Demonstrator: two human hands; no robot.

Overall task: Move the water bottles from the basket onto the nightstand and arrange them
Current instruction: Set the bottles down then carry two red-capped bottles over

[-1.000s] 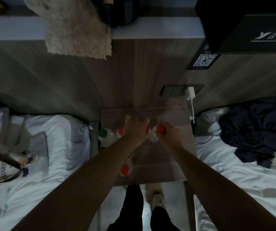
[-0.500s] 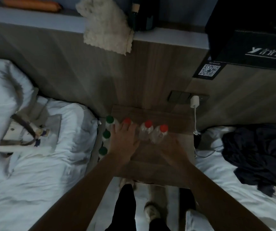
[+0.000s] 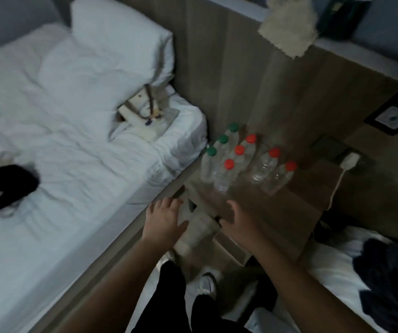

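Several clear water bottles stand upright on the wooden nightstand (image 3: pixel 289 207). Three with green caps (image 3: pixel 223 139) line its left edge, three with red caps (image 3: pixel 239 150) stand beside them, and two more red-capped bottles (image 3: pixel 274 153) sit further right. My left hand (image 3: pixel 165 216) hovers off the nightstand's front left corner, fingers spread, holding nothing. My right hand (image 3: pixel 237 217) hangs over the front of the nightstand, also open and empty. A pale tote bag (image 3: pixel 142 111) with brown straps lies on the left bed near the pillow.
A white bed (image 3: pixel 61 152) fills the left, with a black item (image 3: pixel 3 186) on it. Dark clothes (image 3: pixel 390 280) lie on the right bed. A white charger (image 3: pixel 348 161) is plugged in behind the nightstand. My legs and shoes (image 3: pixel 207 282) stand in the narrow aisle.
Both hands have pulled back from the bottles toward the nightstand's front edge and let go. My view has swung left, showing more of the left bed.
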